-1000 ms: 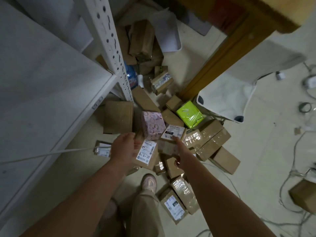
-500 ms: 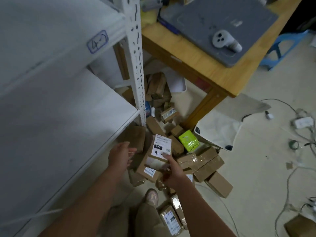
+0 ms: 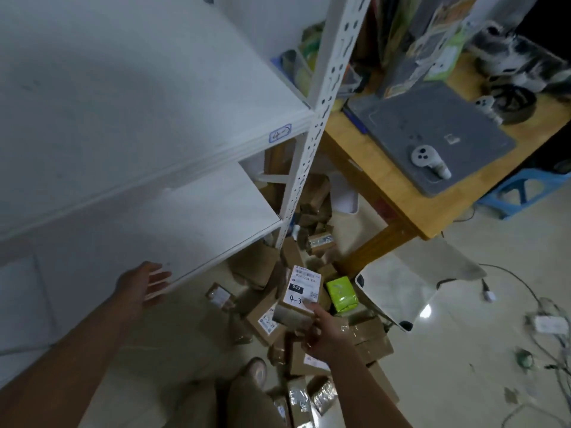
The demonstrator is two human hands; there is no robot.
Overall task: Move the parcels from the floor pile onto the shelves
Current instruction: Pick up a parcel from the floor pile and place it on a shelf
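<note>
Light wooden table (image 3: 411, 217) at right, flat grey rectangular pad (image 3: 432, 128) lying on it, white round-headed controller (image 3: 428, 160) on the pad, blue plastic stool (image 3: 522, 193) beside the table, white cloth sheet (image 3: 398, 288) on pale floor (image 3: 448, 381), thin white cables (image 3: 525, 291) nearby

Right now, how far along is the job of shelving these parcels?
Barely started, by this view: no parcel shows on the white shelves. In hand: the right hand grips a parcel marked 4-3; the left hand is open by the lower shelf edge. Left: the floor pile, many boxes.
</note>
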